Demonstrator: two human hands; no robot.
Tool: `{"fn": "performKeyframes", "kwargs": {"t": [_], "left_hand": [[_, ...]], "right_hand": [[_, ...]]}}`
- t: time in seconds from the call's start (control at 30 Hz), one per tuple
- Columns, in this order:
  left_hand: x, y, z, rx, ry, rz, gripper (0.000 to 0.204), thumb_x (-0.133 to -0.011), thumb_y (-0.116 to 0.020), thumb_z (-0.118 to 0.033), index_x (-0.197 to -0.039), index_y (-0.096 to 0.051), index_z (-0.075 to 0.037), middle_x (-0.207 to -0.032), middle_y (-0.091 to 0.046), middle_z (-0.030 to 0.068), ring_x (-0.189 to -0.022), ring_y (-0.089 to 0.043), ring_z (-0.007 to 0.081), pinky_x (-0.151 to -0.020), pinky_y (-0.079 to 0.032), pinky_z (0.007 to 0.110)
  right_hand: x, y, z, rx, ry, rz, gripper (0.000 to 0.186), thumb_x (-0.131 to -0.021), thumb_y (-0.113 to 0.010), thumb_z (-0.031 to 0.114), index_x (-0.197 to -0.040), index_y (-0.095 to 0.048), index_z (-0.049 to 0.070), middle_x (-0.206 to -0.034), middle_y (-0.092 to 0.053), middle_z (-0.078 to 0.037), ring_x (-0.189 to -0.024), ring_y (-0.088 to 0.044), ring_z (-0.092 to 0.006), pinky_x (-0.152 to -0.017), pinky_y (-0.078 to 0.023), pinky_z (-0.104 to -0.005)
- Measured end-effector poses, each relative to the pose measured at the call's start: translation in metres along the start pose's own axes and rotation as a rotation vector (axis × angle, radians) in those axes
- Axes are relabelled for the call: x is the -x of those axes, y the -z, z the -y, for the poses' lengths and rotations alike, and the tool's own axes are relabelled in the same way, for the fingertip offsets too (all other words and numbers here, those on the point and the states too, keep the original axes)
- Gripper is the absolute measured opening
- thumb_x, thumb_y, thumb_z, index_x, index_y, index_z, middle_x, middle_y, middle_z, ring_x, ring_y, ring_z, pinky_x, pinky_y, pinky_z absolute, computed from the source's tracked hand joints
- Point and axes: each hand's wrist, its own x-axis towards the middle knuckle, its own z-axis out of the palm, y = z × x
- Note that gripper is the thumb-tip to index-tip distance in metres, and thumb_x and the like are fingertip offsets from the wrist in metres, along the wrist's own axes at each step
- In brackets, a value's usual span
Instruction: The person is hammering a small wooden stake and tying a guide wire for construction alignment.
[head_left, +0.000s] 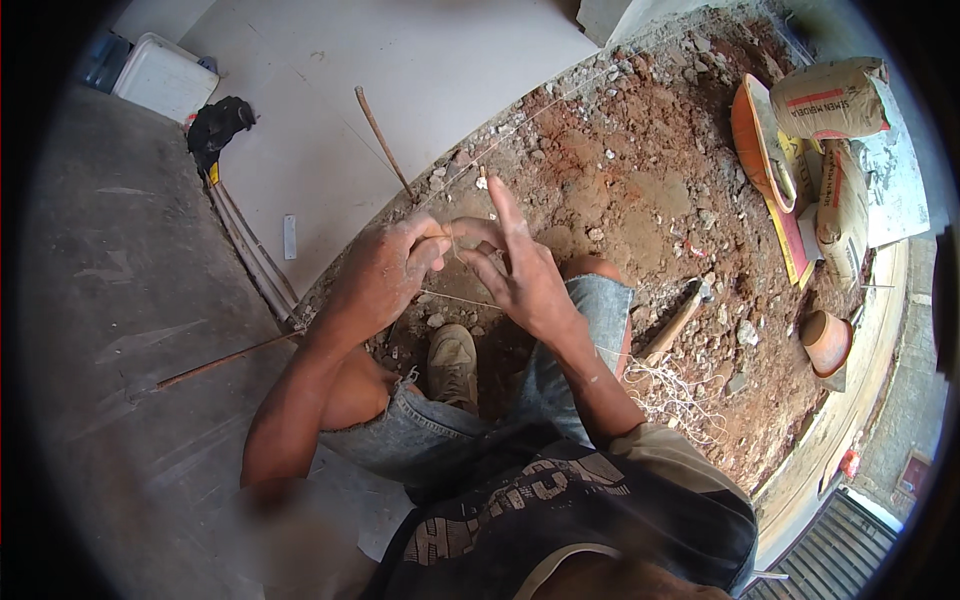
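String (pixel 455 250) spans the two hands, above the soil's (pixel 655 195) left edge. From the left, a rusty rod (pixel 225 361) lies on the dark floor (pixel 130 300); then the left hand (pixel 378 272) — fingers pinched on the string; the right hand (pixel 530 285) — fingertips narrowed on it, one finger raised; a wooden-handled tool (pixel 671 333) beside tangled strands (pixel 672 393); a bucket (pixel 826 342) at the soil's right edge.

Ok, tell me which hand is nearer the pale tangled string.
Right. The right hand is up-left of the tangled string in the picture; the left hand is farther off, beyond the right hand.
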Motion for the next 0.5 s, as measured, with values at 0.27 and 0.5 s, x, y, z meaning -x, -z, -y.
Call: {"fn": "performKeyframes", "kwargs": {"t": [0.27, 0.5], "left_hand": [[-0.001, -0.003, -0.005, -0.039, -0.027, -0.067, 0.02, -0.093, -0.056, -0.018, -0.093, -0.061, 0.001, -0.076, -0.066, 0.0133, -0.071, -0.063, 0.0259, -0.07, -0.048, 0.036], [-0.003, 0.005, -0.01, -0.005, 0.018, -0.119, 0.019, -0.093, -0.055, -0.017, -0.093, -0.062, 0.001, -0.078, -0.063, 0.011, -0.07, -0.058, 0.0181, -0.069, -0.05, 0.033]], "right_hand": [[-0.005, -0.005, 0.003, 0.088, -0.124, -0.068, 0.07, -0.082, -0.069, -0.002, -0.143, -0.036, 0.007, -0.101, -0.068, -0.012, -0.087, -0.066, -0.0281, -0.078, -0.052, -0.0351], [-0.018, 0.012, 0.003, 0.054, -0.039, -0.154, 0.06, -0.081, -0.069, -0.003, -0.135, -0.045, 0.008, -0.094, -0.066, -0.008, -0.087, -0.063, -0.0203, -0.081, -0.05, -0.0332]]}}
